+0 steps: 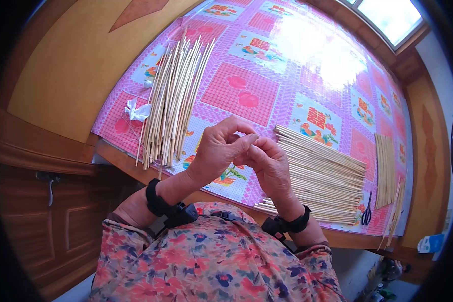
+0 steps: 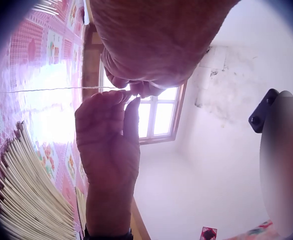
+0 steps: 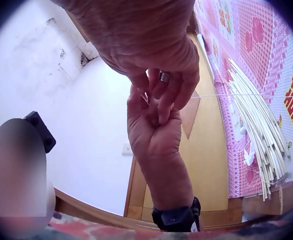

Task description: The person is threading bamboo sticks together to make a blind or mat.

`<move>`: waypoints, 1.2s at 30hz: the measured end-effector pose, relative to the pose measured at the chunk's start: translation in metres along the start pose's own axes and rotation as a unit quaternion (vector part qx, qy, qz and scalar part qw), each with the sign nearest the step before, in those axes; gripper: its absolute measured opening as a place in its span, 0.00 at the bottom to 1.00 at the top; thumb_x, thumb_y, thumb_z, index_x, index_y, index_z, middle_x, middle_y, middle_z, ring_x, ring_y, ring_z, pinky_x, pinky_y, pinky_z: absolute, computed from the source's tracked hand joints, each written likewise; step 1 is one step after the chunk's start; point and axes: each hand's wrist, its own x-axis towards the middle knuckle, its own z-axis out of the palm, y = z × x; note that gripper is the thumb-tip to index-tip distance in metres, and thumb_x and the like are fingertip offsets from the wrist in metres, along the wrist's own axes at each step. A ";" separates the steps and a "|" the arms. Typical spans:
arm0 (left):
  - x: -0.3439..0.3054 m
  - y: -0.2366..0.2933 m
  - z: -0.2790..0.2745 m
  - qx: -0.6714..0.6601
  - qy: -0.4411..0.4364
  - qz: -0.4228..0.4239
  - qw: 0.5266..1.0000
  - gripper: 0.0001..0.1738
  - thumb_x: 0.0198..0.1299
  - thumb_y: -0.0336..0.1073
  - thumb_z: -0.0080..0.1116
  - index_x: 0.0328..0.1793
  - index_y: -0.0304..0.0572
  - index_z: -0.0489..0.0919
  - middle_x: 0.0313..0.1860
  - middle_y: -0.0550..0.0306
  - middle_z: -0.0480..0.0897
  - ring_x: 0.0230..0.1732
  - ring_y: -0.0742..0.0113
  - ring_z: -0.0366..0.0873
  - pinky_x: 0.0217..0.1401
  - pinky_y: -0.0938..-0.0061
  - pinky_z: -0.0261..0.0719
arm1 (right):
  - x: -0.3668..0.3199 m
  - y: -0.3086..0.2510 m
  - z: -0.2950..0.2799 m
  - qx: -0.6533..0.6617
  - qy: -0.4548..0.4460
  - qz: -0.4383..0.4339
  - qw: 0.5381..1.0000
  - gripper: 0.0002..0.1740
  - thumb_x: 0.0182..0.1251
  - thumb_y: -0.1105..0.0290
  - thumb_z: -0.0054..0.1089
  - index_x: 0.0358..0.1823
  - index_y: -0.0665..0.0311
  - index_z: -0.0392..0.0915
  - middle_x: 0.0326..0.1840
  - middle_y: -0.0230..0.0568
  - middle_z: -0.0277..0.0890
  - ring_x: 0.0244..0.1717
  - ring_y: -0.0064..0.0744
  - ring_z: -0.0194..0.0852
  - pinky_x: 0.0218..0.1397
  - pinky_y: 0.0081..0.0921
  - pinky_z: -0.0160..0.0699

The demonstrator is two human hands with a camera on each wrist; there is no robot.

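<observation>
Both hands meet over the table's front edge, fingertips close together. My left hand pinches a thin white thread between thumb and curled fingers. Facing it, my right hand, with a ring on one finger, also pinches the thread at the same spot. From the fingers the thread runs out over the table in both wrist views; its end between the fingertips is mostly hidden. Just right of the hands, a row of pale thin sticks lies side by side on the table.
A loose pile of sticks lies at the left, beside crumpled white plastic. To the right are dark-handled scissors and another stick bundle. A pink patterned cloth covers the table; a window stands behind.
</observation>
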 end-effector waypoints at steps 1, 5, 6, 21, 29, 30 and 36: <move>0.000 -0.001 -0.002 0.001 0.001 -0.001 1.000 0.03 0.58 0.28 0.53 0.36 0.36 0.74 0.34 0.64 0.72 0.27 0.83 0.70 0.25 0.89 0.68 | 0.002 0.000 0.001 0.001 0.000 0.001 1.000 0.09 0.64 0.70 0.50 0.40 0.69 0.71 0.32 0.39 0.76 0.35 0.26 0.77 0.42 0.22 0.76; -0.003 -0.006 -0.008 0.000 0.009 0.013 1.000 0.02 0.58 0.26 0.51 0.37 0.35 0.74 0.35 0.62 0.72 0.29 0.83 0.70 0.26 0.88 0.69 | 0.006 0.004 0.005 0.001 -0.014 0.019 1.000 0.08 0.64 0.71 0.50 0.38 0.69 0.71 0.31 0.39 0.75 0.34 0.26 0.76 0.41 0.22 0.76; -0.004 -0.007 -0.009 -0.015 0.011 0.002 1.000 0.02 0.58 0.26 0.51 0.37 0.35 0.74 0.35 0.62 0.72 0.28 0.83 0.70 0.26 0.88 0.69 | 0.007 0.005 0.006 0.009 -0.010 0.024 1.000 0.08 0.64 0.71 0.50 0.38 0.69 0.71 0.31 0.39 0.75 0.33 0.25 0.76 0.41 0.22 0.76; -0.006 -0.020 -0.012 0.113 0.090 0.006 0.989 0.01 0.56 0.25 0.52 0.34 0.37 0.73 0.27 0.65 0.73 0.30 0.84 0.71 0.32 0.89 0.71 | 0.005 0.022 -0.006 0.014 0.034 0.012 0.999 0.08 0.65 0.70 0.48 0.39 0.68 0.69 0.34 0.41 0.76 0.38 0.27 0.76 0.46 0.23 0.74; -0.006 -0.037 -0.007 0.059 0.092 -0.043 0.993 0.02 0.55 0.25 0.53 0.30 0.36 0.72 0.28 0.64 0.70 0.26 0.82 0.69 0.27 0.86 0.70 | 0.000 0.032 -0.016 0.014 0.036 0.042 0.998 0.08 0.66 0.70 0.47 0.39 0.68 0.69 0.34 0.39 0.75 0.39 0.27 0.76 0.47 0.24 0.75; -0.005 -0.038 -0.006 0.042 0.089 -0.055 0.994 0.02 0.55 0.25 0.52 0.30 0.36 0.72 0.27 0.64 0.70 0.25 0.83 0.69 0.26 0.86 0.70 | 0.000 0.033 -0.017 0.019 0.036 0.038 0.998 0.08 0.66 0.70 0.47 0.39 0.68 0.69 0.34 0.38 0.75 0.39 0.27 0.75 0.48 0.24 0.75; -0.003 -0.042 -0.003 0.002 0.075 -0.083 0.994 0.03 0.56 0.26 0.51 0.31 0.36 0.71 0.26 0.65 0.70 0.24 0.84 0.69 0.24 0.88 0.70 | -0.002 0.035 -0.025 0.033 0.049 0.045 0.997 0.07 0.66 0.70 0.47 0.39 0.67 0.69 0.35 0.37 0.73 0.38 0.26 0.75 0.48 0.26 0.75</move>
